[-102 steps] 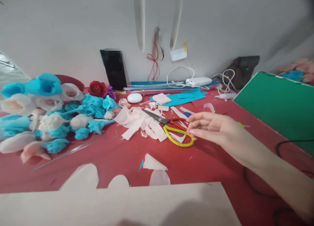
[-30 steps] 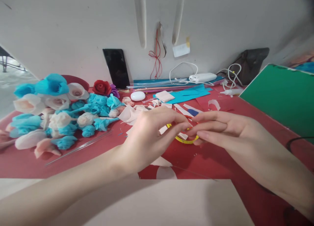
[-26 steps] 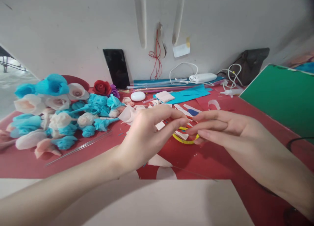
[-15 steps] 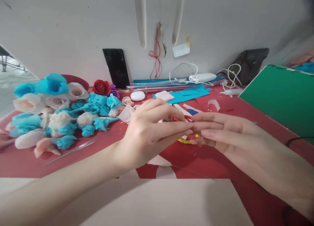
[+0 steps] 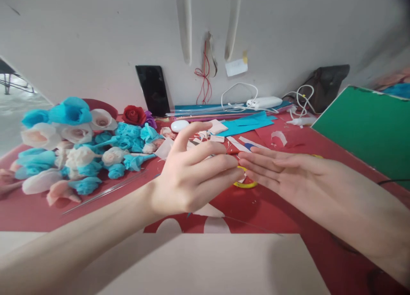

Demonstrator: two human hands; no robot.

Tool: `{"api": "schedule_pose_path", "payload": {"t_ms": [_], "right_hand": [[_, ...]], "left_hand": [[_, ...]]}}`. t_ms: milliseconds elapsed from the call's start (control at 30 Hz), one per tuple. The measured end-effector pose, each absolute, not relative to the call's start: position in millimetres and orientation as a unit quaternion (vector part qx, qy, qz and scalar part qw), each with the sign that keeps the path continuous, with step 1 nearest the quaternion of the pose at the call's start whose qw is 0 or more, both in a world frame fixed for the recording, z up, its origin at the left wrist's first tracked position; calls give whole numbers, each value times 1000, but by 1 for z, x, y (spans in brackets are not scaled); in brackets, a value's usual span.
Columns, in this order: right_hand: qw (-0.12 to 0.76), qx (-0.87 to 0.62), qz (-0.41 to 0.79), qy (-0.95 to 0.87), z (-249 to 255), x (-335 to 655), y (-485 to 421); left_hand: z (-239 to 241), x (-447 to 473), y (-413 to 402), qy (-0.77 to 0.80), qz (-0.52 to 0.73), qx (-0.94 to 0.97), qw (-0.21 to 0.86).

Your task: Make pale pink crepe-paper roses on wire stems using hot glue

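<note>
My left hand (image 5: 198,175) is held over the red table with its back toward me, thumb raised apart and the other fingers loosely bent to the right. Opposite it, my right hand (image 5: 288,171) is turned palm up, its fingers stretched toward the left fingertips. The fingertips meet or nearly meet; I cannot tell whether they touch. Nothing shows in either hand. Beneath the fingers lies a yellow ring-shaped thing (image 5: 246,184), partly hidden. Closer to me are pale cut paper pieces (image 5: 209,210) and a large pale sheet (image 5: 205,265).
Crepe-paper flowers (image 5: 80,149) in blue, white and pink crowd the left side, beside thin wires (image 5: 102,193). A dark phone (image 5: 153,89) leans on the back wall. Blue paper (image 5: 250,123), a white glue gun (image 5: 264,101) and a green board (image 5: 365,128) are farther back and right.
My left thumb has lifted away from the fingers, which have spread. The right hand has rolled more palm up, and its thumb has moved back from the left fingertips.
</note>
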State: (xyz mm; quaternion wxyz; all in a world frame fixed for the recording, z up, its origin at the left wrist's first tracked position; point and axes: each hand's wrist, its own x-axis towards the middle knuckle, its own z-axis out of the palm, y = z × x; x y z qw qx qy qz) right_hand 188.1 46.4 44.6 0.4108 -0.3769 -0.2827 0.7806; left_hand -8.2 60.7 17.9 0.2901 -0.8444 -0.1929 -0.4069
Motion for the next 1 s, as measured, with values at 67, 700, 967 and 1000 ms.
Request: {"api": "schedule_pose_path", "payload": {"t_ms": [67,700,967,1000], "right_hand": [[440,-361,776,-273,42,190,48],[447,-344,703,-433,33,195,39],[430,-308,708,-467,34,197,39],[431,-312,705,-470,33,197,39]], "left_hand": [[18,-8,61,-215,-409,-848,258],[15,-4,63,-273,-451,-849,-2],[15,0,60,-279,-446,-850,-15],[16,0,59,-299,-442,-844,-53]]}}
